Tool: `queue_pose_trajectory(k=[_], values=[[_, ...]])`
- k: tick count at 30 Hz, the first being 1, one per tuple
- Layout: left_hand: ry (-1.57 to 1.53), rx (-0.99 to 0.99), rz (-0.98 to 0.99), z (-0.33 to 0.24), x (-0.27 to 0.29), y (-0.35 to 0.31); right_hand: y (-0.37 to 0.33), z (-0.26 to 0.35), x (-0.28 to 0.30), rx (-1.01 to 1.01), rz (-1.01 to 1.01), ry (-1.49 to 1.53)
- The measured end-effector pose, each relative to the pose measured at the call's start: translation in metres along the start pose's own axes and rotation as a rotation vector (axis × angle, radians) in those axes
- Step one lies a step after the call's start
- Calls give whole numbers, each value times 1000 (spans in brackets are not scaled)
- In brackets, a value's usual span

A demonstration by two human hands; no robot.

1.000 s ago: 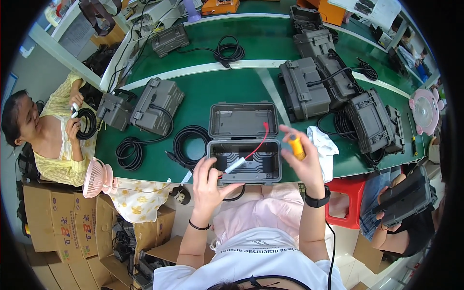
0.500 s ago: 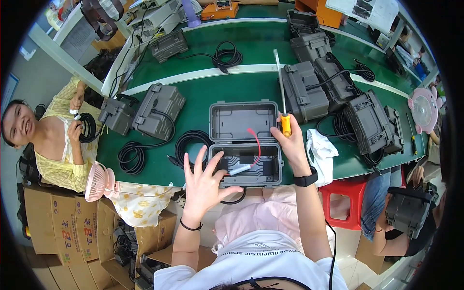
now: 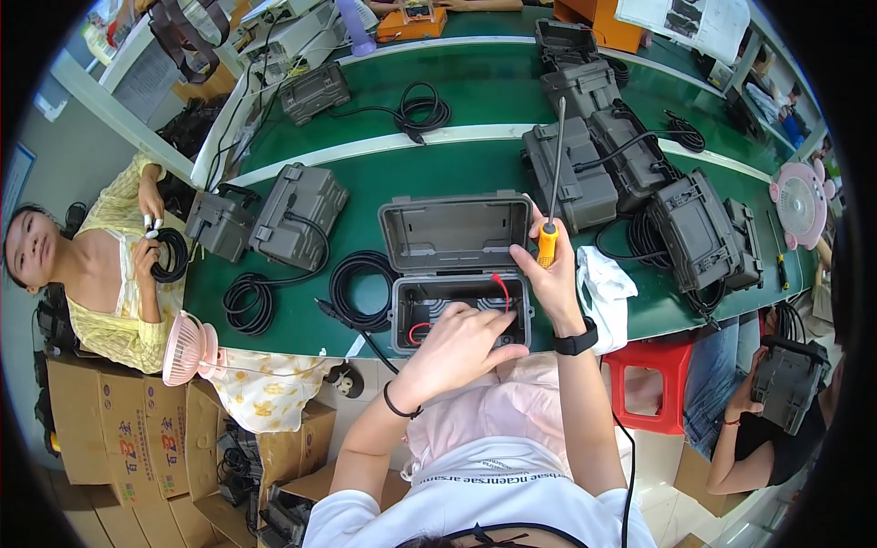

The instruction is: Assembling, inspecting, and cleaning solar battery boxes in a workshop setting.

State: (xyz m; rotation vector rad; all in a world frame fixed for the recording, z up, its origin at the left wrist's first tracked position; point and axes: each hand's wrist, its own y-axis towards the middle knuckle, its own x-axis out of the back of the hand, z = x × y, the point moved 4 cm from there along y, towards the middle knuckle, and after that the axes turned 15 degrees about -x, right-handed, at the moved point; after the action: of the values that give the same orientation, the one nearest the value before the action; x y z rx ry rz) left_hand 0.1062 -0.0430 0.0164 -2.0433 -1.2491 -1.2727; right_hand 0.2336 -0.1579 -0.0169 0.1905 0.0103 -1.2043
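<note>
An open grey plastic case (image 3: 399, 340) lies at the table's near edge, its lid (image 3: 448, 233) tilted back. My left hand (image 3: 461, 342) reaches into the case, thumb stretched apart from the fingers; the fingertips are hidden. A red wire (image 3: 507, 294) curves up beside those fingers, and more red wire shows at the left inside the case. In my right hand (image 3: 554, 283) is a screwdriver (image 3: 548, 239) with a yellow-orange handle, its shaft pointing up and away. That hand's fingers are at the lid's right edge.
A coiled black cable (image 3: 343, 292) lies left of the case. A white cloth (image 3: 605, 297) lies at the right. Several closed grey cases (image 3: 571, 173) stand beyond it, others at the left. A person (image 3: 114, 256) sits left behind a pink fan (image 3: 189, 347); a red stool (image 3: 649, 388) stands right.
My left hand has moved right and down into the case, covering the pale cylinder seen before. The lid is tilted differently. The screwdriver in my right hand has swung its tip to the right.
</note>
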Motion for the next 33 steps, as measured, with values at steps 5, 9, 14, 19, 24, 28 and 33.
queue_pose_trajectory(k=[5,9,14,19,24,28,33], values=[[86,80,236,4,10,-5,-1,1,1,-10,22,10],[164,-46,-249,5,20,-32,2,0,0,-16,43,63],[358,104,-240,9,34,-73,2,9,3,-41,43,54],[311,126,-177,32,14,-92,-1,21,4,-56,39,27],[326,126,-499,21,25,-84,-15,38,12,18,0,45],[356,151,-752,37,-5,-105,-27,51,11,36,-17,57],[425,148,-652,38,-8,-105,-28,54,12,-32,31,23]])
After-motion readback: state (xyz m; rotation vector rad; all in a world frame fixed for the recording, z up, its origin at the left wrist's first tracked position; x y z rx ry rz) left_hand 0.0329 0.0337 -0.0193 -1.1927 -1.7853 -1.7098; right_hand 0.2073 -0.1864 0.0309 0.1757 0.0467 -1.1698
